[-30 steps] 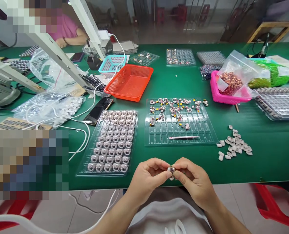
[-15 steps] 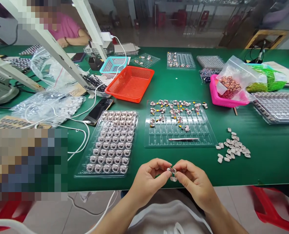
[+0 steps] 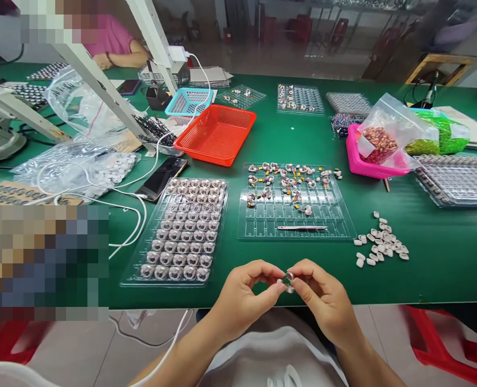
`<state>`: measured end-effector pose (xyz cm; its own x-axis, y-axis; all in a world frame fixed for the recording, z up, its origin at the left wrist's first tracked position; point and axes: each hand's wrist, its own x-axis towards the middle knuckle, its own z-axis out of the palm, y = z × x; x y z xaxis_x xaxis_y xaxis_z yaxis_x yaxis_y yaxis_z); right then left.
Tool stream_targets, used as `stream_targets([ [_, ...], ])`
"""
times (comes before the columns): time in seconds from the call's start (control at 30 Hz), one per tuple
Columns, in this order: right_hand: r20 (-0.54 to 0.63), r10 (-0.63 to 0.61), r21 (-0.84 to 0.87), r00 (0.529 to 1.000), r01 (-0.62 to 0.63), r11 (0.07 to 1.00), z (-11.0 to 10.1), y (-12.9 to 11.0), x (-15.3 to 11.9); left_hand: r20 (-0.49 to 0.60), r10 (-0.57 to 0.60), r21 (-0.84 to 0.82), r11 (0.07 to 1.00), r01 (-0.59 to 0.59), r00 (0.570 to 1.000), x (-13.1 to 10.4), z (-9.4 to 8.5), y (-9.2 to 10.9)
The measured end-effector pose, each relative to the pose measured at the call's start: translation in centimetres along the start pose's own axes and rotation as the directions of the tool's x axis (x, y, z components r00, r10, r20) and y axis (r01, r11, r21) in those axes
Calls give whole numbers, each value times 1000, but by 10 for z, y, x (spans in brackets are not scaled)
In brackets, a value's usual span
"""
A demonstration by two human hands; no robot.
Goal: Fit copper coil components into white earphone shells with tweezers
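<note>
A small silvery ring-shaped part [image 3: 290, 289] is pinched between the fingertips of both hands, just above the table's front edge. My left hand [image 3: 251, 293] grips its left side with thumb and index finger. On its right side, my right hand [image 3: 322, 295] holds it the same way. Fingertips cover some of the part. Beyond the hands lies a clear tray [image 3: 258, 228] with small wired parts in its upper rows and tweezers [image 3: 302, 228] across its lower rows. To the left is a tray of silvery rounded parts [image 3: 178, 259].
Small white pieces [image 3: 379, 244] lie loose at the right. Farther back are a red basket [image 3: 222, 141], a pink basket [image 3: 377, 169] with a bag, and a phone [image 3: 163, 178]. White cables [image 3: 139, 215] run at the left. A person in pink [image 3: 115, 40] sits across.
The small part has turned slightly between my fingertips, and its lower end sits closer to them. Both hands stay close together. The whole view has shifted slightly.
</note>
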<state>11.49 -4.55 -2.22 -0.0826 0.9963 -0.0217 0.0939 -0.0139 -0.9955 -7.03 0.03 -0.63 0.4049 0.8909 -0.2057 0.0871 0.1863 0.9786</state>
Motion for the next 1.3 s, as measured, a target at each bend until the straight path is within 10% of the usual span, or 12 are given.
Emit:
stream_targets([
  [0.5, -5, -19, -141, 1000, 18, 990, -1, -10, -2, 94, -93, -271, 955, 116, 991, 2, -2, -2],
  [0.77, 61, -142, -279, 988, 154, 948, -4, -16, -1, -7, 186, 282, 943, -176, 983, 1, -6, -5],
  [0.93, 72, -322, -356, 944, 326, 876, -2, -12, -2, -14, 277, 338, 906, -256, 961, 0, -2, -3],
  [1.3, -93, -355, -362, 930, 301, 882, 16, -2, -7, -99, -15, -12, 1000, 14, 995, -2, 6, -4],
])
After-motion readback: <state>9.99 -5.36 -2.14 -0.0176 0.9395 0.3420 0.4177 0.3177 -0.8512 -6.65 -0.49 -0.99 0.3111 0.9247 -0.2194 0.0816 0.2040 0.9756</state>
